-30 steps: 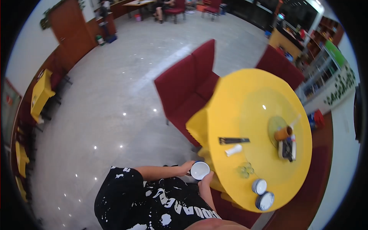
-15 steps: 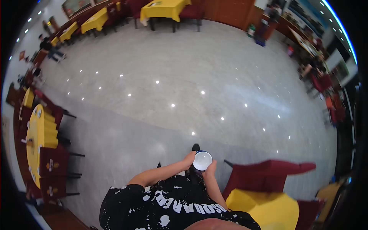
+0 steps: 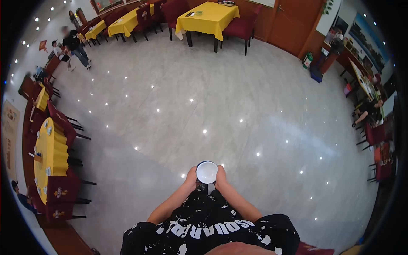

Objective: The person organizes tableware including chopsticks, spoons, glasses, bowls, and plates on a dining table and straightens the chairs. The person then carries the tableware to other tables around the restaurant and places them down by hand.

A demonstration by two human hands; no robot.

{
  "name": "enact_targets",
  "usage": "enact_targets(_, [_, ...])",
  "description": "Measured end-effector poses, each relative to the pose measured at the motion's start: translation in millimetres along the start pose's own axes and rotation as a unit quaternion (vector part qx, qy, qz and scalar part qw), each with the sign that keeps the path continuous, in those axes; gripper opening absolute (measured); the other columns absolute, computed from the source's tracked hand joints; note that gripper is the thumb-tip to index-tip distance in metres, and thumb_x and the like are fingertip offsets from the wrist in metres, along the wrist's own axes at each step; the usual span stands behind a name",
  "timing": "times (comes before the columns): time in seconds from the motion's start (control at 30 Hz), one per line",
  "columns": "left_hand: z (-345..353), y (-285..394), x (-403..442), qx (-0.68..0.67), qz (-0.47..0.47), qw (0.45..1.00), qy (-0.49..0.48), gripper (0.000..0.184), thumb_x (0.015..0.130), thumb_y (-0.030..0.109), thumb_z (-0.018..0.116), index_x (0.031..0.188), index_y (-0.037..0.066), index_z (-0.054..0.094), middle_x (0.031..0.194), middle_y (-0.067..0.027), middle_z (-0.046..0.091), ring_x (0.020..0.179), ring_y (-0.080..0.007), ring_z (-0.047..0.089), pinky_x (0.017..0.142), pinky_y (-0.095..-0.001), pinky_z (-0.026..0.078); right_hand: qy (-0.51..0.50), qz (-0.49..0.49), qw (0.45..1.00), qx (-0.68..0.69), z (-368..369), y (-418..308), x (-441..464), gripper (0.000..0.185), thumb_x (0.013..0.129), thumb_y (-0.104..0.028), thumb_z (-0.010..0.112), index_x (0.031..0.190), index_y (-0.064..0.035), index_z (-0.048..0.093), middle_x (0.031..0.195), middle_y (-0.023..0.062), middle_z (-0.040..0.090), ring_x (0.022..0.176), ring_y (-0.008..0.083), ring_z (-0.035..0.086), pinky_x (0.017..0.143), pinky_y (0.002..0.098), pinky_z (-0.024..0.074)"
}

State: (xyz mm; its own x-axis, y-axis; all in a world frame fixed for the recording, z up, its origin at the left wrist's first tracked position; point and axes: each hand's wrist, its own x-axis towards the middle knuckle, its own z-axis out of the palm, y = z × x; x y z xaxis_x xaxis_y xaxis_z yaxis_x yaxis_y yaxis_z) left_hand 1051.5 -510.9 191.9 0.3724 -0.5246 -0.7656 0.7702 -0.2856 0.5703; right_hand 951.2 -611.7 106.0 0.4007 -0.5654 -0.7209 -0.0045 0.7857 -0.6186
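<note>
A round bowl (image 3: 207, 172), white inside with a dark blue rim edge, is held between my two hands in front of my body. My left hand (image 3: 191, 175) wraps its left side, and my right hand (image 3: 220, 174) grips the right side. The inside looks white with a faint sheen; whether it holds liquid I cannot tell. Below the bowl, parts of my dark shoes and legs show above the floor (image 3: 204, 106).
At left stands a round table (image 3: 40, 157) with yellow cloth, dishes and dark red chairs (image 3: 63, 191). A yellow-clothed table (image 3: 208, 19) is ahead, near a wooden door (image 3: 293, 23). People (image 3: 76, 46) walk at far left; a person (image 3: 369, 112) sits at right.
My hands and the bowl have shifted left in view, with the arms now more even. The red chair and yellow table at lower right have mostly left view. The far tables appear closer.
</note>
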Motion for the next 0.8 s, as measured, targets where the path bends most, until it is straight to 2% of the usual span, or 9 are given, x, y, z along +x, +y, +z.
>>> enact_targets(0.1, [30, 74, 54, 0.005, -0.010, 1.000, 0.025, 0.032, 0.093, 0.039, 0.047, 0.101, 0.016, 0.069, 0.094, -0.0039, 0.070, 0.088, -0.0206, 0.068, 0.071, -0.0438, 0.056, 0.017, 0.014, 0.999, -0.034, 43, -66, 60, 0.033, 0.095, -0.027, 0.040, 0.091, -0.0020, 0.061, 0.089, 0.0119, 0.064, 0.082, 0.0209, 0.062, 0.073, 0.0383, 0.0497])
enact_targets(0.2, [28, 111, 181, -0.009, -0.017, 1.000, 0.012, 0.033, 0.093, 0.041, 0.047, 0.104, 0.017, 0.068, 0.099, -0.0047, 0.069, 0.094, -0.0214, 0.066, 0.073, -0.0462, 0.055, 0.033, 0.003, 0.998, -0.045, 78, -106, 163, 0.036, 0.095, -0.028, 0.040, 0.094, 0.0002, 0.062, 0.092, 0.0137, 0.066, 0.084, 0.0232, 0.064, 0.074, 0.0401, 0.0502])
enact_targets(0.23, [38, 138, 201, 0.009, -0.035, 0.999, 0.019, 0.034, 0.092, 0.043, 0.048, 0.107, 0.018, 0.066, 0.103, -0.0053, 0.067, 0.100, -0.0224, 0.063, 0.081, -0.0498, 0.052, 0.032, -0.013, 0.998, -0.046, 90, -126, 194, 0.036, 0.095, -0.028, 0.040, 0.095, 0.0005, 0.062, 0.092, 0.0141, 0.066, 0.084, 0.0235, 0.064, 0.074, 0.0405, 0.0502])
enact_targets(0.3, [61, 196, 238, 0.014, -0.067, 0.998, 0.003, 0.034, 0.092, 0.043, 0.048, 0.108, 0.018, 0.065, 0.104, -0.0048, 0.066, 0.102, -0.0228, 0.061, 0.084, -0.0518, 0.050, 0.036, -0.018, 0.998, -0.057, 114, -179, 249, 0.036, 0.095, -0.029, 0.040, 0.096, -0.0001, 0.062, 0.093, 0.0140, 0.066, 0.084, 0.0238, 0.064, 0.074, 0.0409, 0.0502])
enact_targets(0.4, [119, 306, 289, 0.015, -0.044, 0.999, -0.010, 0.035, 0.091, 0.044, 0.050, 0.111, 0.019, 0.062, 0.108, -0.0041, 0.064, 0.105, -0.0227, 0.059, 0.090, -0.0553, 0.045, 0.019, -0.009, 1.000, -0.019, 162, -270, 297, 0.037, 0.096, -0.030, 0.039, 0.101, -0.0029, 0.063, 0.094, 0.0127, 0.067, 0.086, 0.0234, 0.065, 0.076, 0.0405, 0.0509])
enact_targets(0.53, [165, 412, 377, 0.063, -0.043, 0.997, 0.008, 0.035, 0.091, 0.044, 0.049, 0.114, 0.020, 0.061, 0.111, -0.0035, 0.063, 0.107, -0.0230, 0.059, 0.090, -0.0554, 0.047, 0.018, -0.013, 0.999, 0.024, 227, -373, 364, 0.039, 0.095, -0.035, 0.040, 0.102, -0.0062, 0.066, 0.097, 0.0111, 0.071, 0.088, 0.0247, 0.071, 0.075, 0.0396, 0.0579])
enact_targets(0.63, [199, 485, 455, 0.077, -0.062, 0.995, -0.007, 0.033, 0.092, 0.043, 0.049, 0.113, 0.021, 0.061, 0.110, -0.0023, 0.064, 0.106, -0.0225, 0.059, 0.090, -0.0552, 0.047, 0.031, 0.026, 0.998, 0.055, 272, -444, 430, 0.039, 0.098, -0.033, 0.037, 0.106, -0.0057, 0.064, 0.102, 0.0115, 0.070, 0.095, 0.0247, 0.068, 0.084, 0.0396, 0.0535])
enact_targets(0.7, [227, 537, 512, 0.094, -0.065, 0.993, -0.003, 0.032, 0.092, 0.043, 0.049, 0.112, 0.021, 0.061, 0.109, -0.0016, 0.064, 0.105, -0.0219, 0.059, 0.090, -0.0552, 0.047, 0.047, 0.028, 0.997, 0.054, 292, -480, 506, 0.040, 0.099, -0.034, 0.037, 0.109, -0.0049, 0.063, 0.104, 0.0118, 0.070, 0.099, 0.0247, 0.067, 0.087, 0.0401, 0.0512])
enact_targets(0.8, [268, 622, 593, 0.076, -0.060, 0.995, 0.018, 0.031, 0.091, 0.043, 0.049, 0.111, 0.022, 0.062, 0.106, -0.0009, 0.064, 0.102, -0.0212, 0.060, 0.088, -0.0534, 0.048, -0.006, 0.043, 0.997, 0.064, 334, -557, 609, 0.040, 0.098, -0.034, 0.038, 0.108, -0.0038, 0.063, 0.103, 0.0120, 0.069, 0.099, 0.0244, 0.066, 0.088, 0.0397, 0.0508])
